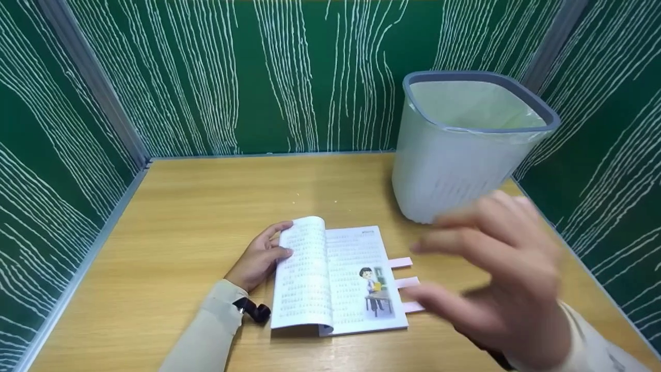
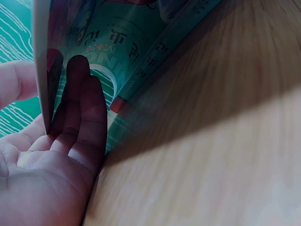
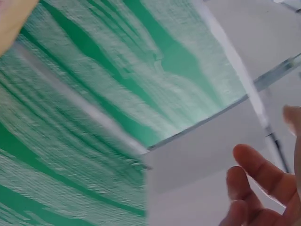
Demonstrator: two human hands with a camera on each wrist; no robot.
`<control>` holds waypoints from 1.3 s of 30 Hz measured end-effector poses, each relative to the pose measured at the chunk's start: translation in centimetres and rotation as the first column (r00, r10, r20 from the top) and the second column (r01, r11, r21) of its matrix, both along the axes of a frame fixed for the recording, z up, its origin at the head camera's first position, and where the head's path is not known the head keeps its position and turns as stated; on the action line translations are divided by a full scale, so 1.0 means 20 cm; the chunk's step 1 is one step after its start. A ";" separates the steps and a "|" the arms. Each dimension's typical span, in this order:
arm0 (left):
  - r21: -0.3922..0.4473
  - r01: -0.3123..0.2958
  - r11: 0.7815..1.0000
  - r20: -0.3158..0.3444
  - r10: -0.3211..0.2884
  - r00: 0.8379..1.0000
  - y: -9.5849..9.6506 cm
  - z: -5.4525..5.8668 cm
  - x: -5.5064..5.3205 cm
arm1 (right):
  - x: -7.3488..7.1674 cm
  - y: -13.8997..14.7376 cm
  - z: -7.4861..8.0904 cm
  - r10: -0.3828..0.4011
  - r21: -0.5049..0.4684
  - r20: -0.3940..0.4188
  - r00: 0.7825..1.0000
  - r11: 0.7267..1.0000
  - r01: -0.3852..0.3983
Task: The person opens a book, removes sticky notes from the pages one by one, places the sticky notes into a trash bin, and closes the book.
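Observation:
An open book (image 1: 356, 289) lies on the table, its left-hand pages raised and curving over. My left hand (image 1: 261, 258) grips that left side, thumb on the page and the other fingers behind. Seen from the left wrist, the green cover (image 2: 117, 42) bends above the fingers of my left hand (image 2: 51, 165). Pink paper tabs (image 1: 400, 262) stick out from the book's right edge. My right hand (image 1: 506, 279), blurred, is raised to the right of the book with thumb and fingers spread apart and nothing between them. Its thumb overlaps the tabs in the head view.
A white bin (image 1: 454, 170) with a grey rim and a liner bag stands at the table's back right. Green panels (image 1: 356, 77) with white wavy lines enclose the wooden table (image 1: 206, 196) at the back and both sides. Tiny white specks lie behind the book.

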State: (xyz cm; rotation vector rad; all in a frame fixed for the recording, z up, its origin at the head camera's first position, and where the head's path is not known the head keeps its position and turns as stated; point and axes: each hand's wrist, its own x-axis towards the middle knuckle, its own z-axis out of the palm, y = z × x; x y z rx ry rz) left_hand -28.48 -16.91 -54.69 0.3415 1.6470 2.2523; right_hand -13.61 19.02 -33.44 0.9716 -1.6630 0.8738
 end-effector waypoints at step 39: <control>-0.022 -0.008 1.000 -0.001 0.008 1.000 0.01 -0.01 -0.01 | -0.50 0.10 -0.80 -0.211 0.195 0.925 0.315 0.977 0.082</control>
